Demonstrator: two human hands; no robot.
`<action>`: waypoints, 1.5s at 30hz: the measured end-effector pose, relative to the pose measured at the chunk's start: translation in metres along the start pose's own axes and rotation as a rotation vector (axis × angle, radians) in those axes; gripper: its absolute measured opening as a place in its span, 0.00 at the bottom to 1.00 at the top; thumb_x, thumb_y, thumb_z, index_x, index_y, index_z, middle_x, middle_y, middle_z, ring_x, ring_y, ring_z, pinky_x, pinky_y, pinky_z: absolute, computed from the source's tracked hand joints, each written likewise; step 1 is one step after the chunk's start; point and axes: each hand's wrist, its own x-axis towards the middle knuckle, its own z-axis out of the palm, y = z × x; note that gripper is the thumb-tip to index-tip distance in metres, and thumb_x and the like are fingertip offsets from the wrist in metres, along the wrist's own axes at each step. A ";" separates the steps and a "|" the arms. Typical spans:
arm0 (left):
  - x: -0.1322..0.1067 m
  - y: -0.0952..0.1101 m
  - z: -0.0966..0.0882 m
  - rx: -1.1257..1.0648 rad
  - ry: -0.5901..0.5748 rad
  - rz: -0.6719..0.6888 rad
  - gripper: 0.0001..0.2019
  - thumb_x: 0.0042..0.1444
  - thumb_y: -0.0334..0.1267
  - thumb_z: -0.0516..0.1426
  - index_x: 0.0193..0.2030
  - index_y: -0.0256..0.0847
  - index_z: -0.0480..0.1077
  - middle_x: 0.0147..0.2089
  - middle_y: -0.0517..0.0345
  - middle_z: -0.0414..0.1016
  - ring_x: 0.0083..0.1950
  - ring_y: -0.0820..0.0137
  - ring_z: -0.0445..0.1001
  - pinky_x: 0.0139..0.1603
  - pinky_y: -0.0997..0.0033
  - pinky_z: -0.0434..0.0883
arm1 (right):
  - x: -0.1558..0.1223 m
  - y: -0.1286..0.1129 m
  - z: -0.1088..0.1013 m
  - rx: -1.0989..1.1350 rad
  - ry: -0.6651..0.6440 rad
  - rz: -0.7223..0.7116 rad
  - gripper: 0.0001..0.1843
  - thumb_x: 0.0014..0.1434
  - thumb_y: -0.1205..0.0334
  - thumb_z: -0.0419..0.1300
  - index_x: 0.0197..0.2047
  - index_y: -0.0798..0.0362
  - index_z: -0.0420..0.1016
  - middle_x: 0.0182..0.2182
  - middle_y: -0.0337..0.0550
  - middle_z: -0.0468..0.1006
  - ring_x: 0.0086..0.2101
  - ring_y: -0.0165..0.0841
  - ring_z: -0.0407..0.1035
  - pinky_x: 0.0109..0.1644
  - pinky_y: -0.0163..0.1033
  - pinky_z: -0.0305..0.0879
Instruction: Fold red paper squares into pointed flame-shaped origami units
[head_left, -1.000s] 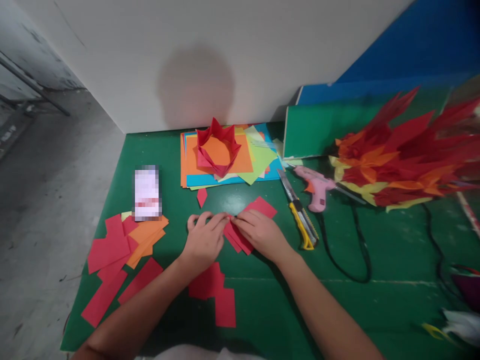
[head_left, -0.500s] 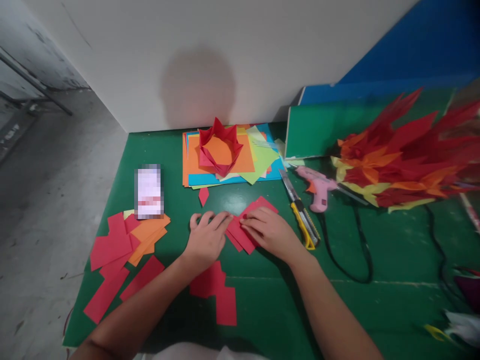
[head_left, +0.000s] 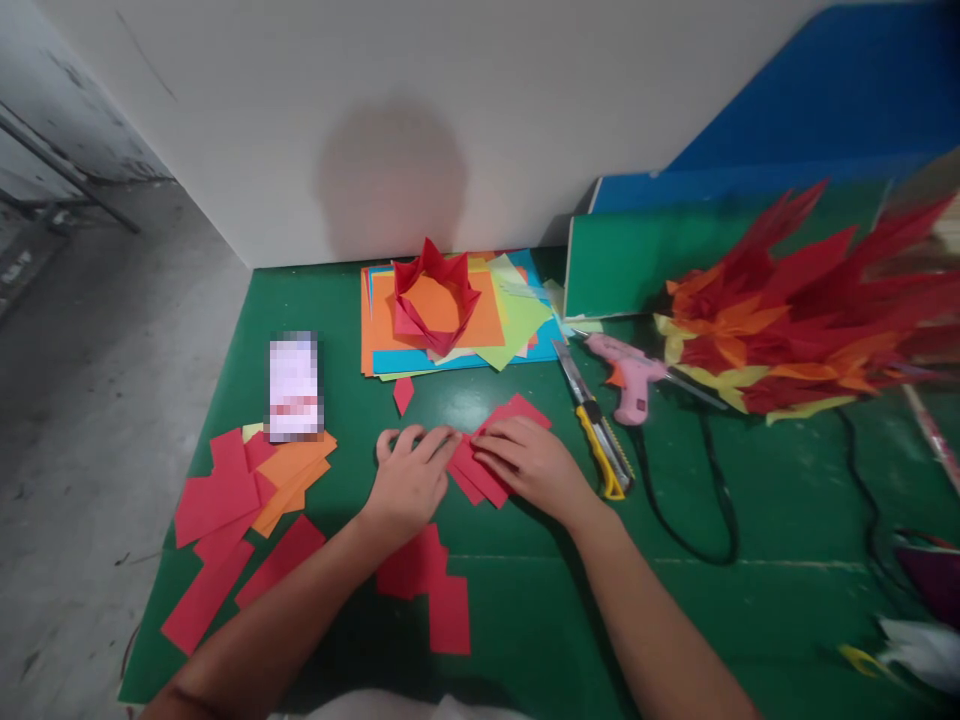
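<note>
Several red paper pieces (head_left: 480, 478) lie overlapped on the green tabletop between my two hands. My left hand (head_left: 407, 482) has its fingers curled, with the fingertips pinched at the left edge of the red paper. From the other side my right hand (head_left: 531, 466) comes over the pile, its thumb and fingers closed on red paper close to the left fingertips. The fold or edge between the fingertips is partly hidden. A small red paper diamond (head_left: 403, 396) lies just beyond my left hand. More red rectangles (head_left: 449, 614) lie nearer my body.
A folded red paper ring (head_left: 403, 312) rests on coloured sheets (head_left: 491, 310). Right of my hands are a yellow utility knife (head_left: 604, 450), a pink glue gun (head_left: 634, 385) with its cord, and a red-orange paper flame bundle (head_left: 795, 330). Left are a blurred-out rectangle (head_left: 295, 385) and orange paper (head_left: 289, 480).
My right fingertips have moved slightly left, closer to my left fingertips over the red paper. The whole view has shifted a little; the other things lie as before.
</note>
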 end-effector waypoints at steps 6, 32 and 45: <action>0.000 0.001 -0.001 -0.002 0.008 -0.006 0.19 0.61 0.32 0.48 0.57 0.49 0.66 0.57 0.59 0.71 0.52 0.62 0.65 0.54 0.52 0.56 | 0.003 0.004 -0.009 -0.090 -0.003 -0.003 0.10 0.62 0.62 0.56 0.35 0.54 0.78 0.35 0.47 0.76 0.37 0.36 0.67 0.42 0.42 0.64; 0.002 0.000 -0.003 -0.121 0.045 -0.010 0.21 0.55 0.26 0.50 0.54 0.44 0.68 0.51 0.56 0.73 0.53 0.63 0.65 0.59 0.53 0.53 | 0.002 -0.003 -0.002 -0.021 -0.049 0.001 0.18 0.60 0.52 0.58 0.51 0.51 0.73 0.43 0.47 0.77 0.42 0.38 0.67 0.46 0.45 0.64; -0.001 -0.004 -0.002 -0.186 0.040 0.004 0.19 0.54 0.25 0.49 0.48 0.46 0.72 0.47 0.57 0.75 0.49 0.62 0.64 0.56 0.53 0.52 | 0.003 0.002 -0.004 0.041 -0.073 -0.029 0.10 0.63 0.63 0.54 0.42 0.49 0.77 0.41 0.46 0.78 0.42 0.36 0.69 0.45 0.46 0.66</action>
